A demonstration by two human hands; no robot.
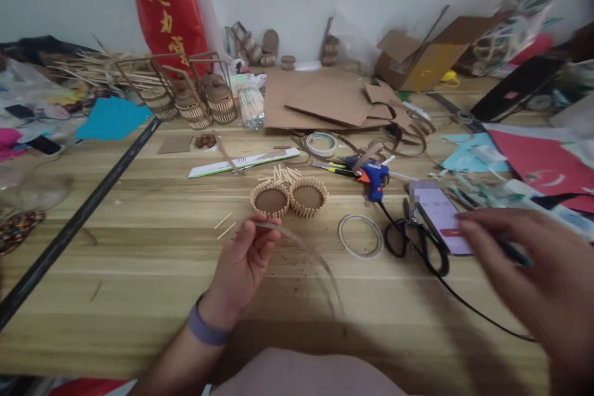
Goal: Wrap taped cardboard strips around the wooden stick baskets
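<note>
My left hand (244, 263) is closed, pinching one end of a thin brown cardboard strip (320, 257) that curves down to the right, its far end blurred. Just beyond the fingers stand two round cups, the left cup (271, 201) and the right cup (309, 198), each with a brown base ringed by short wooden sticks. My right hand (533, 272), smeared by motion, hovers at the right by a lit phone (440, 216). Whether its fingers hold anything does not show. Black-handled scissors (436, 250) lie left of it.
A blue glue gun (371, 176) lies behind the scissors, its black cable running to the right. A roll of tape (361, 236) sits in the middle. Loose sticks (285, 173), cardboard sheets (325, 99) and small stick-walled buckets (220, 102) are farther back. A black strip (78, 216) crosses the left side.
</note>
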